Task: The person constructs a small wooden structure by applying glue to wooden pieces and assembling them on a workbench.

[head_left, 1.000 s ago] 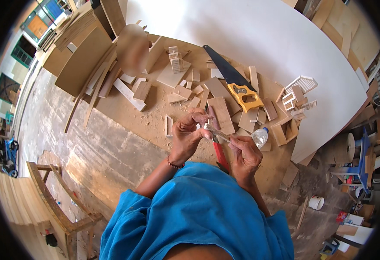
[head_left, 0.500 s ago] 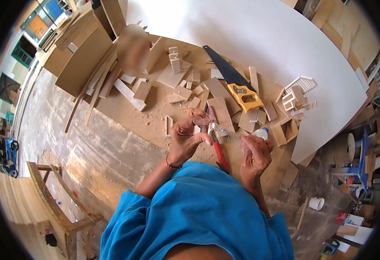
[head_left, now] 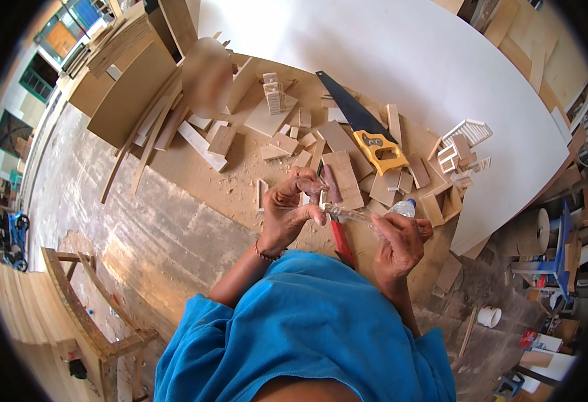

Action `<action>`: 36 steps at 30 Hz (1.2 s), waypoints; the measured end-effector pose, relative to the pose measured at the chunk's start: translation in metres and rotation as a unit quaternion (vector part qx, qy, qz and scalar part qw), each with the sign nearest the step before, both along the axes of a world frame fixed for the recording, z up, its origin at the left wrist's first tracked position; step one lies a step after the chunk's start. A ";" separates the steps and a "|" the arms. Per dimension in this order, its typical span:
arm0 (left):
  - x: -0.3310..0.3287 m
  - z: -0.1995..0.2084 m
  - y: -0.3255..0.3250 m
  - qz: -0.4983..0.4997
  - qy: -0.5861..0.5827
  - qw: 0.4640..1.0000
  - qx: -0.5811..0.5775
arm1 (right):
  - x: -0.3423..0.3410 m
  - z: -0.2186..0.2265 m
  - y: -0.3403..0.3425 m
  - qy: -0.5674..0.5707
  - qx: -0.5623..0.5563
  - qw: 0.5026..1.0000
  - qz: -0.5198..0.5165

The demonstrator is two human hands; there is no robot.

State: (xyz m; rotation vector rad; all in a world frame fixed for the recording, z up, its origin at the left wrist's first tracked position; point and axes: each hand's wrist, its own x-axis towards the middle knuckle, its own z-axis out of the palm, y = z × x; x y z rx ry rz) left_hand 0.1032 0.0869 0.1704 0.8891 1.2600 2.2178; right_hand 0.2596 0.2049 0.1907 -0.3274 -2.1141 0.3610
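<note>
- The left hand (head_left: 288, 206) pinches a small, pale piece (head_left: 323, 199) between finger and thumb.
- The right hand (head_left: 398, 242), at four o'clock from it, grips one end of a long, clear, shiny strip (head_left: 349, 213) with its fingertips.
- I can't tell if the strip, between the hands, touches the piece.
- A see-through bottle (head_left: 404, 208) is at twelve o'clock from the right hand.
- The hands are farther apart than a second ago.
</note>
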 end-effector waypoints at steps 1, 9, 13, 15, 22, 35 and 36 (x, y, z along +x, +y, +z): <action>0.000 0.000 0.000 -0.003 -0.003 1.000 0.003 | 0.000 -0.001 0.001 0.008 -0.012 1.000 -0.008; 0.003 0.001 0.002 -0.005 0.032 0.999 -0.005 | -0.002 -0.003 -0.001 0.007 -0.015 1.000 -0.008; 0.002 -0.006 0.003 -0.040 0.013 0.999 -0.003 | -0.005 -0.008 0.003 -0.006 -0.028 0.998 -0.050; 0.007 0.002 0.003 -0.058 -0.048 0.997 -0.005 | -0.005 -0.010 0.003 -0.003 -0.035 0.998 -0.057; 0.010 0.005 0.009 -0.090 -0.107 0.990 0.016 | -0.005 -0.011 0.004 0.001 -0.032 0.997 -0.072; 0.006 0.004 0.005 -0.066 -0.025 0.994 -0.085 | -0.002 -0.009 0.009 -0.009 -0.013 0.997 -0.077; 0.005 0.003 0.004 -0.070 -0.013 0.994 -0.080 | -0.002 -0.009 0.010 -0.009 -0.013 0.997 -0.077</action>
